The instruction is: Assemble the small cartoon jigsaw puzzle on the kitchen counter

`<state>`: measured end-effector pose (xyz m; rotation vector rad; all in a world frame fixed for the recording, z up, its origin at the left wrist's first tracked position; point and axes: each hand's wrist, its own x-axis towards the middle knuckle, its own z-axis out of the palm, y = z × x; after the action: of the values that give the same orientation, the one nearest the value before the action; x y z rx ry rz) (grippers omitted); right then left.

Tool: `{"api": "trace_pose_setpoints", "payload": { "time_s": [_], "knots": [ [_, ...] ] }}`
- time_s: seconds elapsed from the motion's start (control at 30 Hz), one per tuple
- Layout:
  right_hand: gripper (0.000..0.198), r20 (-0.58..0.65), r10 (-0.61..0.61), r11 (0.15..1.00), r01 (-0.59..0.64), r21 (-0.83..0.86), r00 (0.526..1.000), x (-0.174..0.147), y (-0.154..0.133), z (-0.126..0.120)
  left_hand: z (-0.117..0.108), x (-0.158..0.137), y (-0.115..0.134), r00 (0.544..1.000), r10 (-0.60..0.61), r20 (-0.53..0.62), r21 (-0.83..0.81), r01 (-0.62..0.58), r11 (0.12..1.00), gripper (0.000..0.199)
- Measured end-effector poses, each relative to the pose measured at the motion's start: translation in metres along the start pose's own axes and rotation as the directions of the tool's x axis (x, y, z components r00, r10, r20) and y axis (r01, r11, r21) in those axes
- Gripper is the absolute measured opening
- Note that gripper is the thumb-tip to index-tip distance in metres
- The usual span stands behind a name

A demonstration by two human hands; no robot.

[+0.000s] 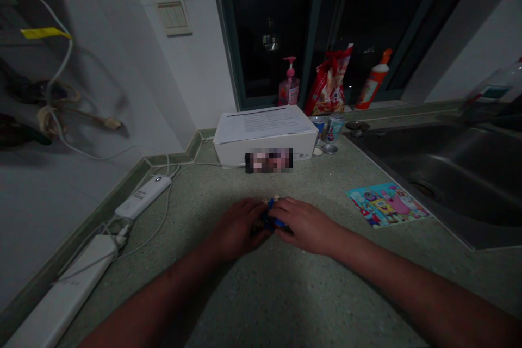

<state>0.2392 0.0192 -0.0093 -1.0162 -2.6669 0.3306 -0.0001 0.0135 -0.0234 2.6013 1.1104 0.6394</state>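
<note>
Both hands meet at the middle of the counter around a small heap of jigsaw puzzle pieces (269, 219), blue, dark and pale tan. My left hand (240, 228) curves round the heap from the left, its fingers bent inward. From the other side my right hand (304, 225) closes over it, fingertips touching the pieces. A few pale knobbed pieces stick out beyond the fingertips. Most of the heap is hidden under the fingers. To the right lies a colourful cartoon picture sheet (389, 205), flat on the counter.
Behind the hands is a white box (265, 136) with a printed paper on top and a blurred-out phone-like object in front. Cans (334, 129) stand beside it. White power strips (77, 288) and cables run along the left. A steel sink (460, 147) is at the right.
</note>
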Motion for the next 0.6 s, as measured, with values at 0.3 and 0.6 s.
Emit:
{"api": "trace_pose_setpoints", "payload": {
  "time_s": [0.3, 0.6],
  "knots": [
    [0.031, -0.015, -0.030, 1.000, 0.030, -0.006, 0.999, -0.0011, -0.0008, 0.0024, 0.0000, 0.0010, -0.0022, 1.000, 0.007, 0.002, -0.014, -0.007, 1.000, 0.058],
    [0.033, -0.035, -0.006, 1.000, 0.005, -0.018, 0.999, 0.0014, 0.0009, 0.0001, -0.0008, 0.0027, 0.0009, 1.000, -0.005, -0.020, 0.009, 0.006, 1.000, 0.041]
  ]
}}
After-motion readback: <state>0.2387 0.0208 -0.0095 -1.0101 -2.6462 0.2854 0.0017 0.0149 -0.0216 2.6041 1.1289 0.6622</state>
